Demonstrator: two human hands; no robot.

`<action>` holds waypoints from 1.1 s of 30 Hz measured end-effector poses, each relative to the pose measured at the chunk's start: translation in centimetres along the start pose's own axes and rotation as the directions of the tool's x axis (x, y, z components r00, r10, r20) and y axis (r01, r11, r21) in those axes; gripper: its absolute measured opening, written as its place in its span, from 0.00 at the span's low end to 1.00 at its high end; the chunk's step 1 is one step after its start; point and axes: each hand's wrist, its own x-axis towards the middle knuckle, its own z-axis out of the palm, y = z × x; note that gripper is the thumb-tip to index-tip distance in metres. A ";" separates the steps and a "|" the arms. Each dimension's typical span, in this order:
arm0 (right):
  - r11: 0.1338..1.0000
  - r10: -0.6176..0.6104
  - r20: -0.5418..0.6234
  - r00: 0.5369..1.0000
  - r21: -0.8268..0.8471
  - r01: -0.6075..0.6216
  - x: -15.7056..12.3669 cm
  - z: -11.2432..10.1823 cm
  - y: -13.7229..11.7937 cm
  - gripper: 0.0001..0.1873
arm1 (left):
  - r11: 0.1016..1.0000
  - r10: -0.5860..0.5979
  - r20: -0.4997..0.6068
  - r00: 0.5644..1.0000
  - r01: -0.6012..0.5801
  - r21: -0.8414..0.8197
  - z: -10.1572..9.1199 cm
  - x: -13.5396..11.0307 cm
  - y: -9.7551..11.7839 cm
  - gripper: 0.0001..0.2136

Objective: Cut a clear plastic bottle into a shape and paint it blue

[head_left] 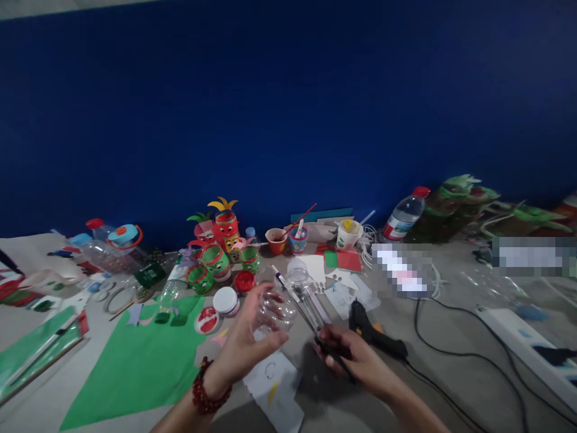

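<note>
My left hand (255, 328), with a beaded bracelet on its wrist, curls around a clear plastic bottle piece (280, 310). Its thumb is stretched out along the lower side. My right hand (349, 352) is closed on a slim black tool (334, 356) that points up and to the left; its exact kind is hard to make out. Just beyond that hand are a white pen (286, 284) and another clear plastic piece (298, 272). Below my hands lies white paper (274, 376) with a drawn circle and a yellow scrap.
A black glue gun (376, 334) with a cord lies to the right, near a white power strip (532, 349). Green sheet (139, 367) spreads at left. Decorated cups (215, 260), a white-lidded jar (226, 300) and a water bottle (406, 213) stand along the blue partition (288, 120).
</note>
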 end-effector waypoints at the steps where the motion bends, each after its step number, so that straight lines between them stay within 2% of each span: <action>1: 0.999 0.010 -0.002 1.000 0.034 -0.010 0.2 0.1 0.0 0.32 | 1.000 -0.010 0.015 1.000 0.010 0.015 0.1 -0.1 0.0 0.32; 4: 0.997 0.025 -0.023 0.999 0.074 -0.023 0.7 0.3 -0.1 0.32 | 0.997 -0.026 0.046 0.999 0.023 0.078 0.3 -0.2 0.0 0.33; 11: 0.999 -0.004 -0.068 0.998 -0.044 0.001 1.1 0.0 0.3 0.26 | 0.983 -0.047 0.052 0.998 0.037 0.179 0.4 -0.4 0.0 0.34; 15: 0.992 -0.034 -0.057 0.998 -0.123 0.027 1.5 0.3 1.1 0.23 | 0.983 -0.052 0.054 0.997 0.041 0.178 0.8 -0.5 -0.5 0.32; 20: 0.974 -0.118 -0.128 0.985 -0.209 0.089 1.7 1.0 1.7 0.24 | 0.989 -0.019 0.036 0.999 0.014 0.150 1.3 -0.5 -1.3 0.31; 24: 0.930 -0.124 -0.163 0.979 -0.363 0.057 1.5 0.5 1.8 0.20 | 0.992 -0.021 0.049 0.999 0.015 0.127 1.3 -0.5 -1.4 0.30; 29: 0.869 -0.104 -0.145 0.984 -0.495 0.019 1.1 -0.3 1.0 0.19 | 0.990 -0.051 0.062 0.997 0.042 0.135 1.2 -0.5 -1.6 0.30; 33: 0.909 -0.122 -0.067 0.990 -0.407 0.085 1.2 -0.4 0.7 0.22 | 0.995 -0.049 0.080 0.996 0.041 0.092 1.0 -0.4 -2.0 0.30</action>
